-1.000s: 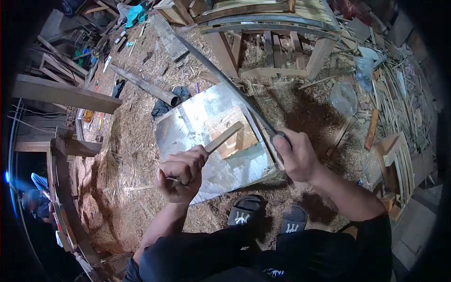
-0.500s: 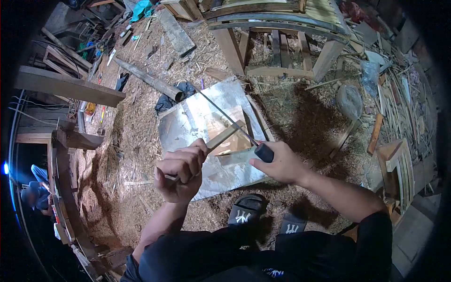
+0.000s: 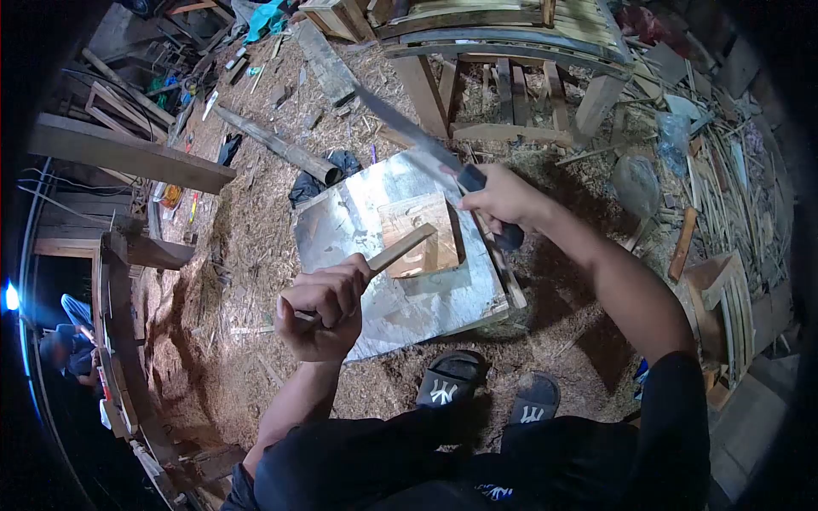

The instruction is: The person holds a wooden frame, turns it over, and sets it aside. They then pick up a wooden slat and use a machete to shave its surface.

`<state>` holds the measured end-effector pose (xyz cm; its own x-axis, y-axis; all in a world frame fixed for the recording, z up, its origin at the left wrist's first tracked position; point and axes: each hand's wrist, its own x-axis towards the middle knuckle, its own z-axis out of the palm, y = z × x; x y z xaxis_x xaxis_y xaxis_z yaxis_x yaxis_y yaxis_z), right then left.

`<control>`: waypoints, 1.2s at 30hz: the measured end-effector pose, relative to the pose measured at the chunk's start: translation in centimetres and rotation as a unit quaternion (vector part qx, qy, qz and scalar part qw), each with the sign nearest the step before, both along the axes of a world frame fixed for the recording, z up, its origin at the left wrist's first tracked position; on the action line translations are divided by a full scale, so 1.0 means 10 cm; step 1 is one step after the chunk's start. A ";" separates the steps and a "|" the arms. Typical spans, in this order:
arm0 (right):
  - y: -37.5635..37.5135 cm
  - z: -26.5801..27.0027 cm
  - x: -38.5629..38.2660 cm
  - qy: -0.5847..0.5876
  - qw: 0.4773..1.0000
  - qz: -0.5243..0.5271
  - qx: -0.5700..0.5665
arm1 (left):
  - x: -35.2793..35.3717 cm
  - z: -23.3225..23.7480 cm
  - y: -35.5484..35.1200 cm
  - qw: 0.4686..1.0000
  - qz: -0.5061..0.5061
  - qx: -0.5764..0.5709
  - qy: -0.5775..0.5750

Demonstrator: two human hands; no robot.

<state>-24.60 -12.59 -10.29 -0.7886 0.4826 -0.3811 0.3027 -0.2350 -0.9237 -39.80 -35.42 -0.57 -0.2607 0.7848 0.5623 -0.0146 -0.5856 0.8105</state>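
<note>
My left hand point(image 3: 324, 307) is closed around a narrow wooden stick point(image 3: 400, 249), whose far end is over a wooden block point(image 3: 392, 223). My right hand point(image 3: 507, 201) grips the black handle of a machete point(image 3: 405, 128). Its long blade points up and to the left, tilted flat side toward me and blurred near the handle. The machete is apart from the stick. Under the block lies a pale, scuffed square board point(image 3: 324, 234) on the ground.
Wood shavings cover the ground point(image 3: 247, 298). A hollow pole point(image 3: 281, 145) lies beyond the board, near a loose plank point(image 3: 324, 64). A slatted wooden frame point(image 3: 511, 38) stands ahead. Beams point(image 3: 128, 157) are at left, where a person point(image 3: 72, 349) sits. Scrap strips point(image 3: 733, 187) pile at right.
My right hand has lifted the machete up and away from the stick, and the blade has turned from edge-on to showing its side. My left hand with the stick has barely moved.
</note>
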 end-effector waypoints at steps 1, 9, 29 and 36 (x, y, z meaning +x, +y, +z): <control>-0.01 0.00 -0.02 0.014 0.999 0.027 -0.019 | 0.00 0.00 0.00 1.000 0.004 0.002 -0.001; -0.27 -0.03 0.24 -0.005 1.000 0.009 -0.008 | -0.05 -0.08 -0.02 1.000 0.000 -0.002 -0.002; -1.07 -0.02 0.50 0.090 0.991 -0.051 -0.084 | -0.06 0.16 -0.13 0.999 -0.025 0.002 -0.026; -1.01 0.03 0.71 0.053 0.996 -0.034 0.067 | -0.01 0.18 -0.07 0.996 -0.035 0.010 -0.081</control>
